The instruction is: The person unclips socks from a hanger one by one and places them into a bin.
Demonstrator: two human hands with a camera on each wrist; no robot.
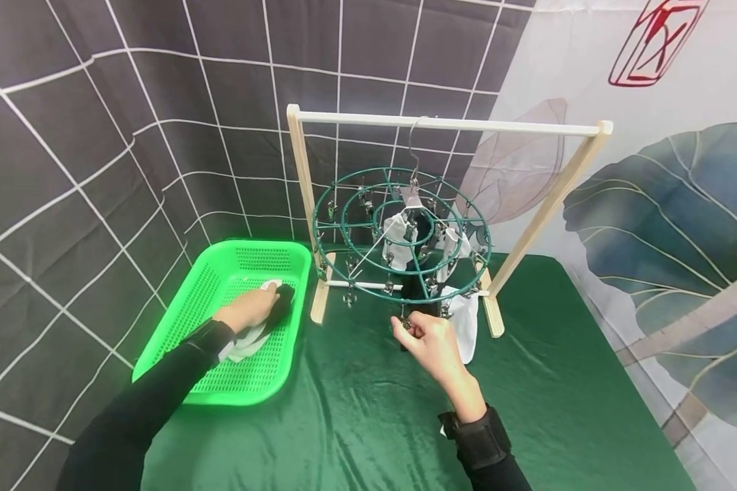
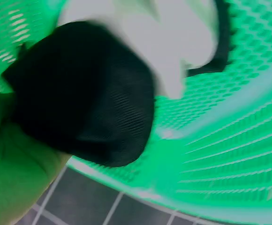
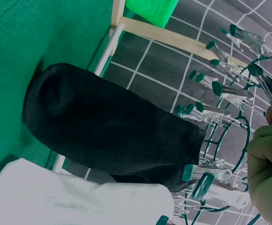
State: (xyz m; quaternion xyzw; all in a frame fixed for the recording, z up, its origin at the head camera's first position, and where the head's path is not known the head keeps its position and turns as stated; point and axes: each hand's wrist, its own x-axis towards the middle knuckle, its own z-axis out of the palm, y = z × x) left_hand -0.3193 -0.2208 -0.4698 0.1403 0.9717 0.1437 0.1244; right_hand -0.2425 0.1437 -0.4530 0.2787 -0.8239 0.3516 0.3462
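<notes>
Green cloth (image 1: 356,416), possibly sock-gripping left hand (image 1: 248,308)

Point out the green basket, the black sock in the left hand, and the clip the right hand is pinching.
green basket (image 1: 246,247): head view, bare far rim.
black sock (image 2: 84,89): left wrist view, bunched middle.
clip (image 1: 406,323): head view, metal end at the fingertips.

One green basket (image 1: 221,286), one wooden rack (image 1: 448,126), one round clip hanger (image 1: 399,232), perhaps four hung socks (image 1: 467,320), two hands (image 1: 432,344).

Both hands (image 1: 252,308) (image 1: 428,343) outstretched, fingers curled
</notes>
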